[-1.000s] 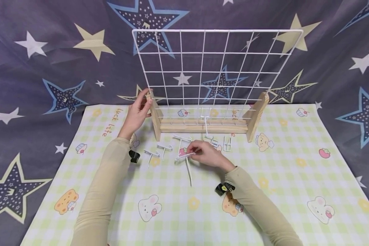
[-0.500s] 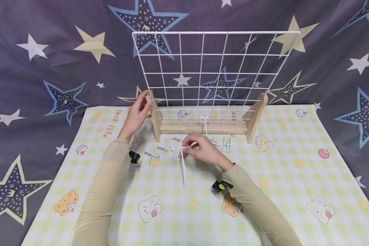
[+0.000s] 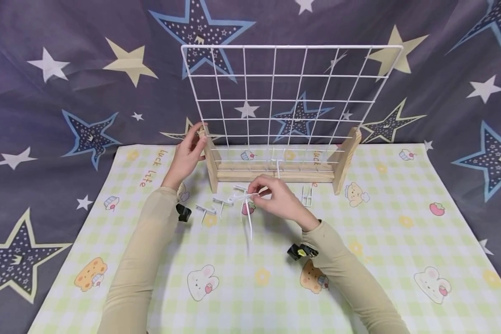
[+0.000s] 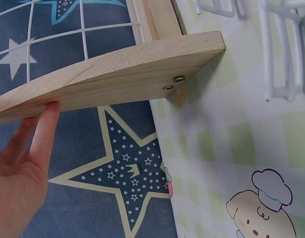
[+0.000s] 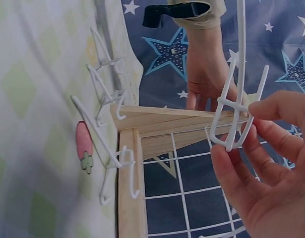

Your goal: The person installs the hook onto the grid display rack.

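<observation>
A white wire grid panel [image 3: 292, 47] stands upright in a wooden base [image 3: 234, 175]. My left hand [image 3: 186, 153] is at the left wooden side piece [image 4: 112, 82]; in the left wrist view two nearly straight fingers touch its outer face. My right hand [image 3: 277, 197] pinches a white wire hook [image 5: 235, 119] between thumb and fingers, its U-shaped back toward the palm and its long prong pointing away. That hook is in the air in front of the base. Another white hook [image 3: 278, 168] hangs low on the grid.
Loose white hooks lie on the checked tablecloth [image 3: 150, 278]: two to the left, one a hook [image 3: 222, 201], one behind the held hook, and another hook [image 3: 307, 205] to the right. A starry curtain [image 3: 33, 102] hangs behind. Black wrist mounts are strapped to both sleeves.
My right hand has lifted the hook and brought it slightly up and toward the grid. Its prong has swung more upright in the head view. My left hand stays at the side piece.
</observation>
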`<state>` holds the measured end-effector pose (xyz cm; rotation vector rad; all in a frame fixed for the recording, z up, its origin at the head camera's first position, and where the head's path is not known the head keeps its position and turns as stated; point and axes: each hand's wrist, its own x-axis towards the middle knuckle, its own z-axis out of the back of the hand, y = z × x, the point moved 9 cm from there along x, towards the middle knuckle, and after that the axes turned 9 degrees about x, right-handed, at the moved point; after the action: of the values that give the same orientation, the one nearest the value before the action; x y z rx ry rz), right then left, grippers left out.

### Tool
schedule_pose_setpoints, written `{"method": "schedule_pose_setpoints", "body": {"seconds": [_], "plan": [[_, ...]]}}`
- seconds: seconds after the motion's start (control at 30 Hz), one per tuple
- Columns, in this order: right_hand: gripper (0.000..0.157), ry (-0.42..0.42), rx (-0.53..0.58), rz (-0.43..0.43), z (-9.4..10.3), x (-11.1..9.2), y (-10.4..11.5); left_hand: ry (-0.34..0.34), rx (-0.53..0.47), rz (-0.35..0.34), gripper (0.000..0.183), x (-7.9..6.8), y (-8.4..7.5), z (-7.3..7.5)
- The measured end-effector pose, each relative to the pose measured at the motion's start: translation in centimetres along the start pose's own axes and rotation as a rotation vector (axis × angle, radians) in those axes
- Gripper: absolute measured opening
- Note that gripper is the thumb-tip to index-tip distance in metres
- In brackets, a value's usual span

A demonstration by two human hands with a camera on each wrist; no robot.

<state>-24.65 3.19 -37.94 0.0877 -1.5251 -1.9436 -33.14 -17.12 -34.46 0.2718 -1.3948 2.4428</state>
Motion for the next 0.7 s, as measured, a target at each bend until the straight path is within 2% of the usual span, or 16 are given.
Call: {"method": "schedule_pose_setpoints", "body": {"seconds": [0.17,0.3,0.43,0.7], "plan": [[0.011,-0.034,0.020,0.025,0.6,0.2,0.9,-0.021,0.019,-0.014,0.040,-0.1,-0.1,0.2],[0.013,-0.064,0.047,0.034,1.3,0.2,1.4,-0.045,0.069,-0.062,0.037,-0.1,-0.6,0.4],[0.013,-0.116,0.085,0.029,2.6,0.0,1.8,-0.045,0.102,-0.106,0.037,-0.1,-1.3,0.5],[0.008,-0.249,0.113,-0.017,5.7,-0.7,4.5,-0.041,0.086,-0.110,0.035,0.2,-1.6,0.6]]}}
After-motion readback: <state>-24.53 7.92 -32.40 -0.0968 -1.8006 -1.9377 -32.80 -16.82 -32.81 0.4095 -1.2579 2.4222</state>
